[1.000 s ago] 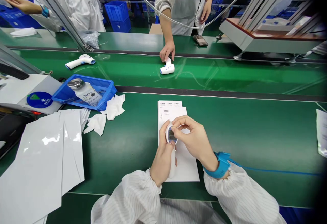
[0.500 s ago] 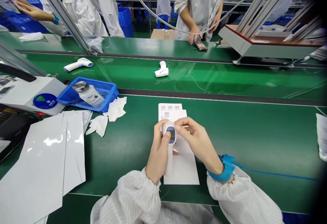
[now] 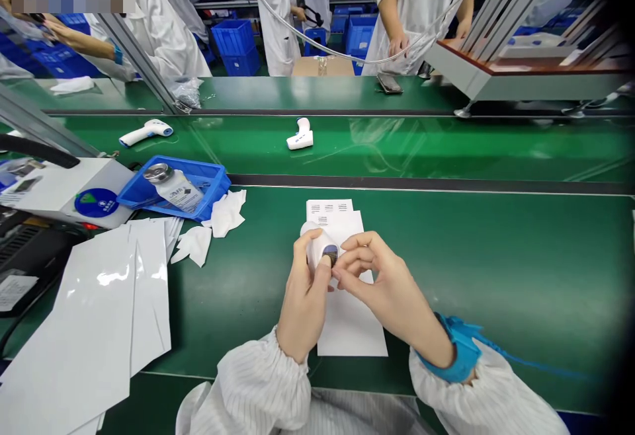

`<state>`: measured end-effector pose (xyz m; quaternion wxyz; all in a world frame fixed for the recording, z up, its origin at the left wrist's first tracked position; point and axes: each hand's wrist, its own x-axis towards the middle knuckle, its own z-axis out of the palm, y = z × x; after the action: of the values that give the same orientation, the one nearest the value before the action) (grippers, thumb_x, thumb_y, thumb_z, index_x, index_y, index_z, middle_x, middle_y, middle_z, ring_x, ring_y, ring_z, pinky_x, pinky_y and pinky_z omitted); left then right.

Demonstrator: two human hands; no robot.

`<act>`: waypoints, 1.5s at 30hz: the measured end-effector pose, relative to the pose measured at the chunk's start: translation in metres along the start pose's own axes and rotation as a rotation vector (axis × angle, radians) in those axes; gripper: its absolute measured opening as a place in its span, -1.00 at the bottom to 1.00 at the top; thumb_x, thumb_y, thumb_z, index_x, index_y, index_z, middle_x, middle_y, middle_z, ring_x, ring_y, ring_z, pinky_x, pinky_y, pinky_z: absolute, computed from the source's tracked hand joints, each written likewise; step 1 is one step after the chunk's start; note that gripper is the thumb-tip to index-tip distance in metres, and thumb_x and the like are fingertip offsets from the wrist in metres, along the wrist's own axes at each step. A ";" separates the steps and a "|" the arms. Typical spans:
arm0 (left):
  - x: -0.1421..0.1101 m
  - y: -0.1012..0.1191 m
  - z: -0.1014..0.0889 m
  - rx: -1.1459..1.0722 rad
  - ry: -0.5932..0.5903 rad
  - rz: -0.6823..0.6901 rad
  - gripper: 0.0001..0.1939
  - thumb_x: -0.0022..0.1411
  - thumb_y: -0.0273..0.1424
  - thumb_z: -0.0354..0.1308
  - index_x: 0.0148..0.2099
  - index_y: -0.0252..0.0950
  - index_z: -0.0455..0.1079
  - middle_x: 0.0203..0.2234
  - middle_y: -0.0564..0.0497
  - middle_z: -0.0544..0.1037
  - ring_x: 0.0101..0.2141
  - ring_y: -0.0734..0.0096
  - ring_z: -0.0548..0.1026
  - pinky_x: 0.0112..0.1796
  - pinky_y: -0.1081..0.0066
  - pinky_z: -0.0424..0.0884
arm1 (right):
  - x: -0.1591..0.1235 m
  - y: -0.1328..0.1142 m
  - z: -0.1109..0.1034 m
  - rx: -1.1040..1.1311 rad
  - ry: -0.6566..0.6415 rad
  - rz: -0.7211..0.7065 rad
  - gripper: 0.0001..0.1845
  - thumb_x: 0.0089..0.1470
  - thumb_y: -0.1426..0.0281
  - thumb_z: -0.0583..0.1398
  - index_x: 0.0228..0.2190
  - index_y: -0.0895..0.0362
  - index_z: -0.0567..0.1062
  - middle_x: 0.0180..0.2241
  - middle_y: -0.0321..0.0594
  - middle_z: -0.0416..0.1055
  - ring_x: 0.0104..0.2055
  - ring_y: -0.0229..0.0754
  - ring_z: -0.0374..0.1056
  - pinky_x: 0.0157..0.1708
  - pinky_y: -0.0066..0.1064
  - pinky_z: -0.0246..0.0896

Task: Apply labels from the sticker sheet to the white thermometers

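My left hand (image 3: 303,296) grips a white infrared thermometer (image 3: 317,244), with its handle pointing up and left past my fingers. Its dark display (image 3: 330,255) is partly covered by my left thumb. The fingertips of my right hand (image 3: 384,283) pinch at the display's right edge. Under both hands lies a stack of white printed sheets (image 3: 342,276). A blue wrist strap (image 3: 459,355) circles my right wrist.
Two more white thermometers (image 3: 300,135) lie on the green conveyor beyond, next to a blue tray (image 3: 213,180) holding a labelled bottle. White wipes (image 3: 225,214) and glossy white bags (image 3: 99,303) lie to my left. A co-worker's hand (image 3: 399,45) is across the belt.
The thermometer has tipped over, its handle swinging from pointing down toward me to pointing up and left. My right fingers have stayed at the display. The view has shifted slightly upward.
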<state>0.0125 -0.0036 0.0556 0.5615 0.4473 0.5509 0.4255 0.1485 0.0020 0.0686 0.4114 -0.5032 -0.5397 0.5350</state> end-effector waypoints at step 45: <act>0.101 -0.032 -0.027 -0.121 0.122 0.049 -0.70 0.14 -0.50 -0.01 -0.08 -0.27 0.41 -0.15 -0.13 0.41 -0.07 0.20 0.40 -0.05 0.30 0.30 | 0.236 0.011 -0.058 -1.316 0.287 0.120 -0.57 0.19 0.38 0.18 0.04 0.35 0.33 0.12 0.24 0.25 0.17 0.20 0.20 0.05 0.03 0.19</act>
<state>-0.0116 0.0874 0.0006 0.5422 0.3993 0.5462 0.4982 0.1704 0.2423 0.0409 0.0565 -0.7442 -0.6641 0.0445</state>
